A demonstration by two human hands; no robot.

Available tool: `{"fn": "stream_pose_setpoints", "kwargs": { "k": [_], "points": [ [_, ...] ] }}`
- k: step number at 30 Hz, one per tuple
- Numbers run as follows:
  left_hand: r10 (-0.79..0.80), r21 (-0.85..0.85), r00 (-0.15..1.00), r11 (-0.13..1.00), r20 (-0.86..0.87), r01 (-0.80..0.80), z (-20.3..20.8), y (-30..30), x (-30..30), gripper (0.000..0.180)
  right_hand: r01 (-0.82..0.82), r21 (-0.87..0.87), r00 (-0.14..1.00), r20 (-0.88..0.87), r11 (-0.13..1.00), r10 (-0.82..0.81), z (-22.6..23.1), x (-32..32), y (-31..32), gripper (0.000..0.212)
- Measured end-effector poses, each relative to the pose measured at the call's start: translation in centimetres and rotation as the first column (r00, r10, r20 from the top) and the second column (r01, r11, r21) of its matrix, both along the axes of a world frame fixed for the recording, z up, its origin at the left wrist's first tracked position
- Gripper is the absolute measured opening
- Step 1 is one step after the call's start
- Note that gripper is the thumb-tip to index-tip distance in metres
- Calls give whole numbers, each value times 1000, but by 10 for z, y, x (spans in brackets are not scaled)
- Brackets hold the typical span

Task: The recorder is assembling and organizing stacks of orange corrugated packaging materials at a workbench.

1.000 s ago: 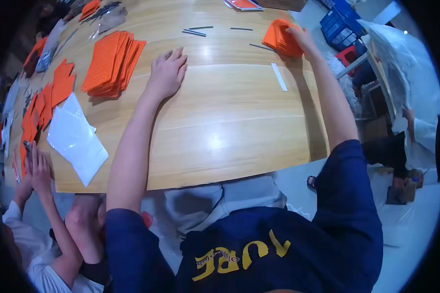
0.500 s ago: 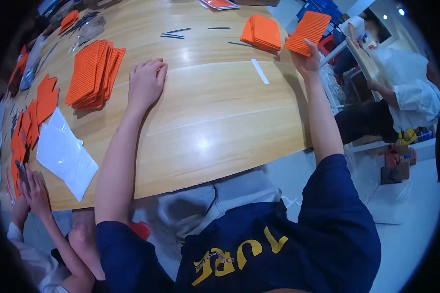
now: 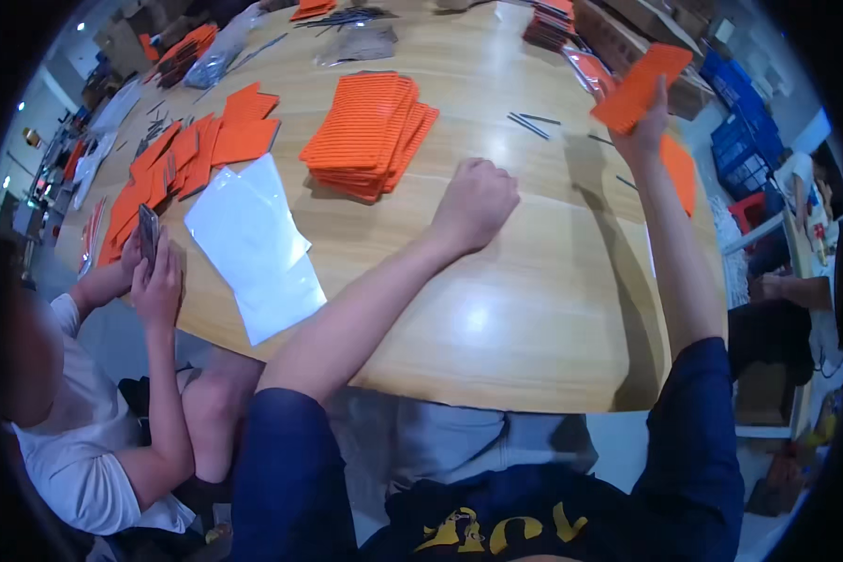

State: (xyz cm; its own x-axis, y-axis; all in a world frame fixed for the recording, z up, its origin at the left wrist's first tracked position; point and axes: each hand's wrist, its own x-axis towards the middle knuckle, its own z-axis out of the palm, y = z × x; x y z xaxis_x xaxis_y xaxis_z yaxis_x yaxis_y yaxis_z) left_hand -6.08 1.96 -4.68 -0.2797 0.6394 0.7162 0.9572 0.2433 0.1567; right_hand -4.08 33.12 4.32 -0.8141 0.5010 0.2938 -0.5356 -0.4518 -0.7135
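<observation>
Raised over the right side of the table, my right hand is closed round the edge of an orange ribbed pad. My left hand rests on the wooden tabletop, its fingers curled into a fist, and no object shows in it. To its left stands a stack of orange ribbed pads, slightly fanned. Partly behind my right forearm lies another orange pile. Glossy white sheets lie overlapped to the left of my left forearm.
Flat orange pieces are scattered at the left. There a seated person's hands hold a phone. Thin dark strips lie beyond my left hand. A cardboard box and blue crates are at the far right.
The view has swung left, so the table items sit further right. My right hand still holds the orange pad, now tilted differently. My left hand stays on the tabletop, curled.
</observation>
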Motion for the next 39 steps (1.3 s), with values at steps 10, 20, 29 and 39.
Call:
{"fn": "stream_pose_setpoints", "kwargs": {
  "k": [10,20,29,39],
  "points": [
    [-156,-72,981,984,116,165,3,14,-5,18,555,723,762,-640,412,97,-12,-331,34,53],
    [-31,-175,987,983,160,59,-7,-4,-11,24,357,913,859,-237,198,-454,-37,-427,-174,33],
    [-65,83,996,995,62,60,-11,-2,-16,35,-53,996,827,5,-70,-563,-63,-460,-168,58],
    [-66,-48,990,996,121,72,-19,-1,-13,22,-149,917,856,-67,-369,-513,-52,-472,-181,50]
  ]
}}
